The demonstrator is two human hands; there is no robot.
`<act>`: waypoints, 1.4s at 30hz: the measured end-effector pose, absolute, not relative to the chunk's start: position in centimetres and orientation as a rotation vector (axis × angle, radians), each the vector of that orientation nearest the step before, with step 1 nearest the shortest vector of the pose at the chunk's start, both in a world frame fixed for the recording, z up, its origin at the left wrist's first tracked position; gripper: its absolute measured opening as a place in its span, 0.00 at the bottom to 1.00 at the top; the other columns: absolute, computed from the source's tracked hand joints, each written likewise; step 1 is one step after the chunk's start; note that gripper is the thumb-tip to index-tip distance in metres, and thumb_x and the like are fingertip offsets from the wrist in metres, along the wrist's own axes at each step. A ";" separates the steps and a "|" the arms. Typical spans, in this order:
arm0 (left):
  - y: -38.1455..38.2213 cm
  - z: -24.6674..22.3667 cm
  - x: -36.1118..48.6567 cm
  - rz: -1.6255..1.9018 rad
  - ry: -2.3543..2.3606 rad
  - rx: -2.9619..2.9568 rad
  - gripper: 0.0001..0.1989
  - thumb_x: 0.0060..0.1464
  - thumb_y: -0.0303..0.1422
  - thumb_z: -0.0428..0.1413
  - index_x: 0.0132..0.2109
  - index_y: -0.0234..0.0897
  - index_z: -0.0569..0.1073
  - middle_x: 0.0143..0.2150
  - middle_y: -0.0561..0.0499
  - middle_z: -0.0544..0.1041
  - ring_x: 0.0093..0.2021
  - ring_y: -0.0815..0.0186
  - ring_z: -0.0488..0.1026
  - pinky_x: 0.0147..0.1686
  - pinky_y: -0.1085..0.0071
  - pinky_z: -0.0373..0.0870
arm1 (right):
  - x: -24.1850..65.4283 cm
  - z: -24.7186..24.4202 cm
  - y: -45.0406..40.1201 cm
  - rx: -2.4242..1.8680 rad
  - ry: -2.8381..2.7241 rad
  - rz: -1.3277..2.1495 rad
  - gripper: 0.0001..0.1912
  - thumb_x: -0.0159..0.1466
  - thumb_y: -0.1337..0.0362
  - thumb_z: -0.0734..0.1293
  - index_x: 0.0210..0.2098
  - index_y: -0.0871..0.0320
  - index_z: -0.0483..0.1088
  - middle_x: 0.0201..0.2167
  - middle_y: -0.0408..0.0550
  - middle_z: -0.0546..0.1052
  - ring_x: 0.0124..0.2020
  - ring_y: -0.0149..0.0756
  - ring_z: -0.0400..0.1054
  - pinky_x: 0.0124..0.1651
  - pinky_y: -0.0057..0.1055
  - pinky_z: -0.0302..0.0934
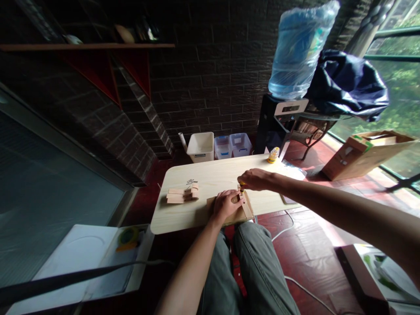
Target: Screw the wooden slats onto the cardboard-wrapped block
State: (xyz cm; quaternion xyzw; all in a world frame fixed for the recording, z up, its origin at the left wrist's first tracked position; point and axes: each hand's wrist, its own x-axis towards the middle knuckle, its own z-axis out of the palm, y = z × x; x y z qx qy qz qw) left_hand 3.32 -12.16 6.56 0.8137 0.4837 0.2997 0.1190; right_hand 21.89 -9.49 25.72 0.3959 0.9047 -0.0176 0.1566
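My right hand [254, 178] is closed round the handle of a screwdriver [242, 184], which shows a bit of yellow. Its shaft points down at a narrow wooden strip [245, 208] on the near edge of the table. My left hand [226, 202] presses on the wooden piece [231, 217] beside that strip, thumb and fingers close to the screwdriver's tip. Any screw under the tip is too small to make out. To the left lie several cut wooden pieces [176, 197], with small dark screws [191, 181] just behind them.
The pale table [177, 173] has a yellow-based clear container [273, 155] at its far right. Behind stand a white bin [201, 146], two clear bins and a water dispenser [280, 107] with a blue bottle. A cardboard box [357, 159] is at right; cables cross the floor.
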 end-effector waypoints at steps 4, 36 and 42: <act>-12.2 6.5 3.3 0.868 1.413 2.386 0.17 0.61 0.43 0.66 0.55 0.49 0.81 0.56 0.50 0.84 0.56 0.57 0.80 0.58 0.58 0.73 | 21.9 25.8 -9.6 1.121 2.574 -0.034 0.16 0.74 0.58 0.66 0.54 0.62 0.76 0.46 0.61 0.84 0.45 0.48 0.81 0.40 0.33 0.65; -12.2 6.6 3.5 0.811 1.428 2.393 0.16 0.62 0.43 0.65 0.55 0.49 0.81 0.56 0.50 0.84 0.56 0.57 0.79 0.58 0.58 0.72 | 20.8 24.3 -10.0 1.129 2.487 -0.089 0.19 0.72 0.66 0.64 0.61 0.64 0.70 0.50 0.65 0.83 0.50 0.49 0.81 0.44 0.35 0.71; -12.2 6.4 3.5 0.808 1.437 2.391 0.17 0.62 0.44 0.65 0.56 0.48 0.80 0.56 0.49 0.84 0.56 0.56 0.79 0.59 0.57 0.72 | 20.8 23.7 -10.1 1.133 2.506 -0.103 0.16 0.74 0.65 0.62 0.56 0.66 0.72 0.47 0.67 0.83 0.50 0.51 0.81 0.43 0.36 0.70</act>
